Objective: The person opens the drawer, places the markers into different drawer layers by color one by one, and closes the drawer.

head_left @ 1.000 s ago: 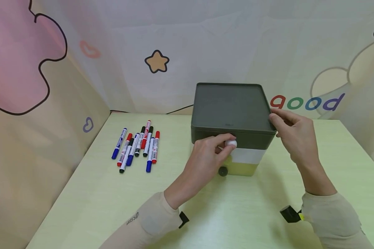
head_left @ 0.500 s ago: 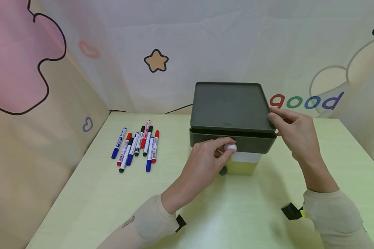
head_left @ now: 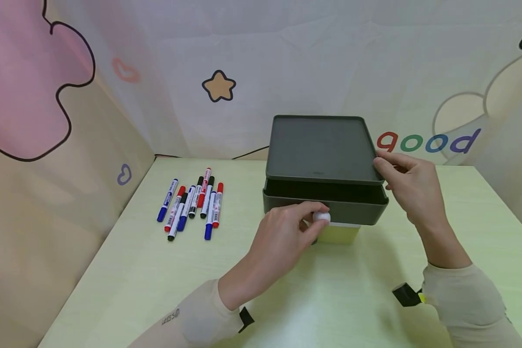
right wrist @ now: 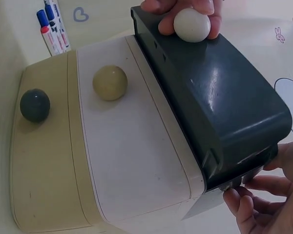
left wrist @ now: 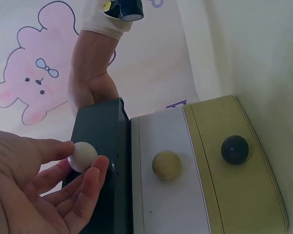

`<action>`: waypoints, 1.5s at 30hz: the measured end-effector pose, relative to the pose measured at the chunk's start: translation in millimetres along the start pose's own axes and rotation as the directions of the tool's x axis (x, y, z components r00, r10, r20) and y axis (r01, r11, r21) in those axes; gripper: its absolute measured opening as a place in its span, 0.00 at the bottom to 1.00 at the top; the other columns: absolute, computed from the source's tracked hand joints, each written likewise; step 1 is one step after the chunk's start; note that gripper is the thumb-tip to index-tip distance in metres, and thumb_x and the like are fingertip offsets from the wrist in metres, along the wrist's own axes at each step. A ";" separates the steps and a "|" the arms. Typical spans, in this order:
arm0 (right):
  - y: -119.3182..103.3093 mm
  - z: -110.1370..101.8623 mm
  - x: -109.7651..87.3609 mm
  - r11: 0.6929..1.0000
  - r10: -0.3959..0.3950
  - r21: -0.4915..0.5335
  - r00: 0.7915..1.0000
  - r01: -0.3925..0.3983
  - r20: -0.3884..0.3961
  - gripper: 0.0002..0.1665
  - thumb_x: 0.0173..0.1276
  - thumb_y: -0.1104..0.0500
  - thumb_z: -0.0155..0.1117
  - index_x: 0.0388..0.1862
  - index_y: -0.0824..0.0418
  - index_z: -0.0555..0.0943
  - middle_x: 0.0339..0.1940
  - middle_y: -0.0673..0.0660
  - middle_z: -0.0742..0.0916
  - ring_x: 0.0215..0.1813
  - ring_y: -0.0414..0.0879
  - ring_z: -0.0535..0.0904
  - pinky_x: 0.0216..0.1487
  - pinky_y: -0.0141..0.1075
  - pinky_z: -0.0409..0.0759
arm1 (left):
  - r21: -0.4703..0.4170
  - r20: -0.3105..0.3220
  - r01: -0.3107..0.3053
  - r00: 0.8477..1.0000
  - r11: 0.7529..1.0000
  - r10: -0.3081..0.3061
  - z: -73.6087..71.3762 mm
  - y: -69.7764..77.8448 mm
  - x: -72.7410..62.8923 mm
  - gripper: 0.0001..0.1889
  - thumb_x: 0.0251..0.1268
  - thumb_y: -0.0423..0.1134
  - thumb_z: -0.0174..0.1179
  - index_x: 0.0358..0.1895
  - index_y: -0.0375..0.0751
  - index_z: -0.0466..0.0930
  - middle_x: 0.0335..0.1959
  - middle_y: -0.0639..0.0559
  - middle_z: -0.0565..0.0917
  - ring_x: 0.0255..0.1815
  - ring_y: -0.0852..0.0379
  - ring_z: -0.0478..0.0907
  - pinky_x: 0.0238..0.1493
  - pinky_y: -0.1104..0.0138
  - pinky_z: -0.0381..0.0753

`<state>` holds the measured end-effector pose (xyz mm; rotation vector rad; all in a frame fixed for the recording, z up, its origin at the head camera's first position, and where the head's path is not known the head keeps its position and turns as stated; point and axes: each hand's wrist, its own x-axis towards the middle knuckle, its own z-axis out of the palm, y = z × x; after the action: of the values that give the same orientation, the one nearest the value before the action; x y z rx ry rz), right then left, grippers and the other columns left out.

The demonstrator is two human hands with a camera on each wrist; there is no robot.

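Observation:
A small drawer unit [head_left: 317,145] with a dark grey top stands on the table. Its dark top drawer [head_left: 352,210] is pulled partway out, with a dark gap showing behind the drawer front. My left hand [head_left: 282,234] pinches the round white knob [left wrist: 83,157] of that drawer between thumb and fingers. At the unit's upper right side, my right hand [head_left: 415,188] grips the edge of the top. Below sit a white drawer [right wrist: 127,156] with a cream knob [right wrist: 110,83] and a yellow drawer [left wrist: 234,195] with a dark knob [left wrist: 235,149], both closed.
Several markers [head_left: 191,205] with red, blue and black caps lie in a loose group on the table [head_left: 126,280], left of the unit. A printed cloth backdrop [head_left: 174,96] rises behind the table, and a thin dark cable [head_left: 250,152] runs along its base.
The top drawer has slid out toward me, from closed to partly out, with my left hand drawing its knob closer. My right hand has stayed at the unit's side.

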<state>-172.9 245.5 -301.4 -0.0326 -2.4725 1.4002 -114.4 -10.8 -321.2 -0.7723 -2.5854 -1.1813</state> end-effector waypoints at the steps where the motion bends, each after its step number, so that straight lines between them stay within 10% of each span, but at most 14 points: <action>1: 0.0 0.2 0.2 1.000 -0.003 -0.004 1.000 0.003 -0.001 0.27 0.78 0.48 0.61 0.70 0.58 0.79 0.42 0.42 0.82 0.34 0.41 0.76 0.32 0.26 0.76 | -0.001 0.005 0.002 1.000 1.000 -0.002 -0.8 0.8 -1.1 0.09 0.73 0.42 0.66 0.51 0.47 0.89 0.34 0.63 0.85 0.29 0.72 0.77 0.29 0.76 0.74; 14: 0.4 0.8 -0.6 0.998 -0.026 -0.063 1.000 0.027 0.008 0.27 0.79 0.47 0.59 0.70 0.56 0.79 0.51 0.58 0.84 0.34 0.41 0.76 0.32 0.25 0.77 | -0.015 0.052 -0.013 0.999 1.000 0.013 -7.5 10.6 -21.1 0.07 0.73 0.40 0.66 0.49 0.47 0.89 0.31 0.63 0.84 0.24 0.71 0.72 0.25 0.75 0.72; 33: -0.5 -1.6 -1.2 0.996 -0.051 -0.070 0.999 0.052 0.007 0.26 0.79 0.49 0.61 0.70 0.58 0.80 0.41 0.47 0.84 0.30 0.41 0.77 0.29 0.27 0.75 | -0.023 0.088 -0.057 0.994 0.998 0.058 -12.3 23.4 -42.8 0.07 0.72 0.41 0.67 0.48 0.47 0.89 0.36 0.63 0.88 0.21 0.76 0.70 0.26 0.79 0.70; 45: -0.7 -0.3 -2.7 0.995 -0.058 -0.080 0.998 0.058 0.005 0.26 0.79 0.48 0.60 0.70 0.58 0.79 0.50 0.61 0.84 0.30 0.39 0.76 0.28 0.27 0.74 | -0.024 0.151 -0.037 0.988 0.999 0.040 -16.3 29.9 -51.9 0.08 0.74 0.43 0.65 0.50 0.49 0.88 0.37 0.64 0.88 0.21 0.76 0.69 0.23 0.79 0.69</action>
<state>-170.1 244.9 -301.4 0.0238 -2.5098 1.2788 -55.2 -26.3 -310.8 -0.9468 -2.6682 -1.1844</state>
